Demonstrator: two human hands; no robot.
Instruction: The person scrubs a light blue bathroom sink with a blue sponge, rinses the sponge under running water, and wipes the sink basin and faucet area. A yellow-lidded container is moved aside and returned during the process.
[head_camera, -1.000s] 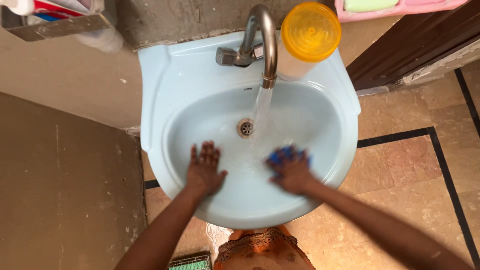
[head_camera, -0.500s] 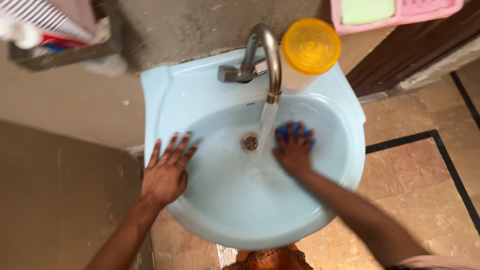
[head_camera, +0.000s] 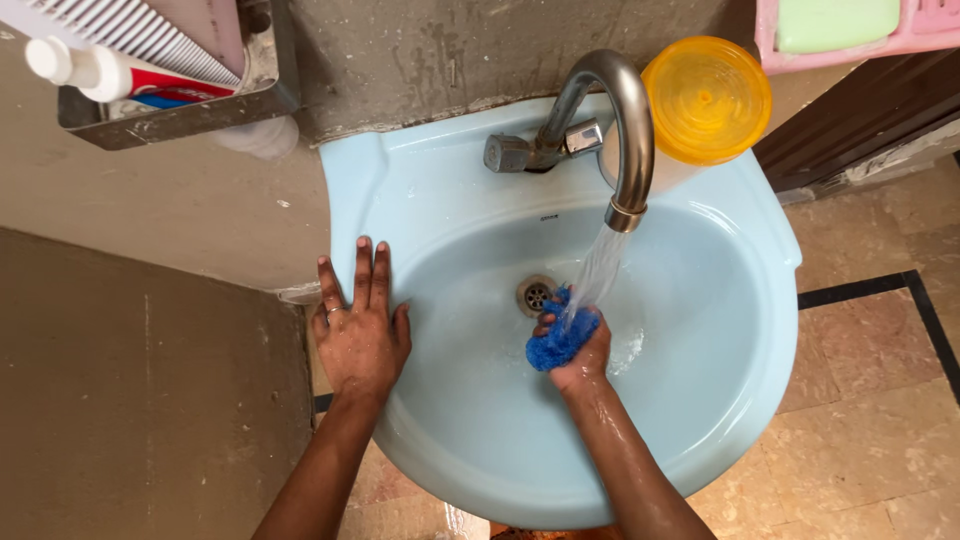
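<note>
Right hand closed around blue scrubber, held under running tap for rinsing; left hand flat, fingers spread, bracing on pale-blue basin rim.

A yellow-lidded jar stands at the upper right. A pink soap tray sits in the top right corner, and a metal shelf with a toothpaste tube at upper left.

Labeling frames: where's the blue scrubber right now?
In the head view, the blue scrubber is bunched in the right hand, inside the sink under the tap's stream, just beside the drain.
</note>
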